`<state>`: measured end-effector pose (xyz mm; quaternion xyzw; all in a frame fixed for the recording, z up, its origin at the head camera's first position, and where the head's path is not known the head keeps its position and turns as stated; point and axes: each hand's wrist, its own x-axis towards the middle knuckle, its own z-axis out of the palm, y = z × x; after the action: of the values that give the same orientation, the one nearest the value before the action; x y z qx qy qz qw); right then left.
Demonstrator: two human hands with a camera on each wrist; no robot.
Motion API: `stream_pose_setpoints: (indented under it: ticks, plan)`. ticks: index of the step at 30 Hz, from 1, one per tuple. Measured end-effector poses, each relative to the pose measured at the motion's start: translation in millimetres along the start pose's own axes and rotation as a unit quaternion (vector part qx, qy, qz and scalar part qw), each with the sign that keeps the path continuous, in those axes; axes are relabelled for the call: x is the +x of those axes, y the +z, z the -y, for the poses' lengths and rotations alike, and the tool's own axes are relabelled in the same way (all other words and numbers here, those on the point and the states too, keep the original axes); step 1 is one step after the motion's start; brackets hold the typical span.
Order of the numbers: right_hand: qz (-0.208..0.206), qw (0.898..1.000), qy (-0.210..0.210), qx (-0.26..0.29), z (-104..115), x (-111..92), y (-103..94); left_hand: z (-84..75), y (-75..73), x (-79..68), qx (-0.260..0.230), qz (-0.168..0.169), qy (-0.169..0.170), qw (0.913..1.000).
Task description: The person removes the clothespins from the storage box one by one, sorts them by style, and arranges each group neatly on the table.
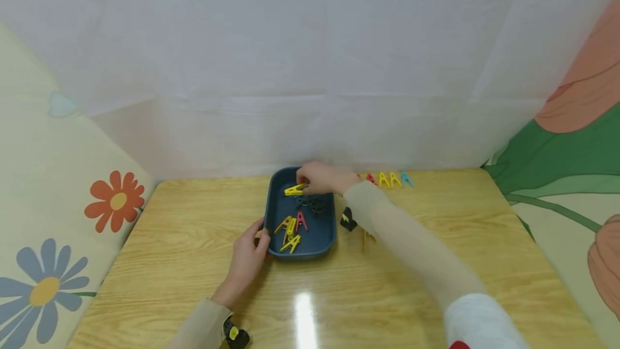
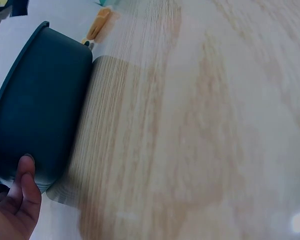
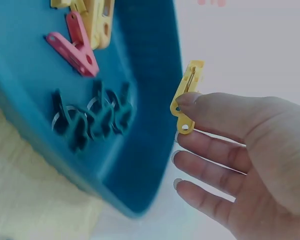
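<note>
My right hand (image 1: 321, 178) pinches a yellow clothespin (image 3: 187, 90) between thumb and index finger, over the far end of a dark blue tray (image 1: 317, 238). The other fingers of that hand spread loosely in the right wrist view. My left hand (image 1: 248, 252) grips the tray's near-left corner, with fingertips against the outer wall in the left wrist view. Inside the tray lie several yellow clothespins (image 1: 291, 244), a pink clothespin (image 3: 77, 50) and dark green clips (image 3: 72, 127) with metal rings. The right hand partly hides the tray's far end.
Along the table's back edge, right of the tray, a row holds red (image 1: 372, 179), yellow (image 1: 384, 180) and blue (image 1: 406, 179) clothespins. More yellowish pieces (image 1: 365, 240) show partly under my right forearm. A white cloth (image 1: 271, 96) hangs behind the wooden table (image 1: 194, 214).
</note>
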<state>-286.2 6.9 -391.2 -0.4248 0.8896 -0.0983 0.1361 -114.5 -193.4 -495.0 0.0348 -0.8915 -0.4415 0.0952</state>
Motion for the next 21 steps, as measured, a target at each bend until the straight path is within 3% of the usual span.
stream_pose_setpoints:
  ticks: [8, 21]
  plan:
    - [-0.013, 1.0, 0.012, 0.014, -20, -35, -21.9, 1.8, -1.1, 2.1, 0.005, 0.003, -0.002, 1.0]
    - [-0.059, 0.992, 0.061, 0.096, -74, -89, -27.0, 0.6, -5.0, 0.8, 0.011, 0.005, -0.004, 0.9999]
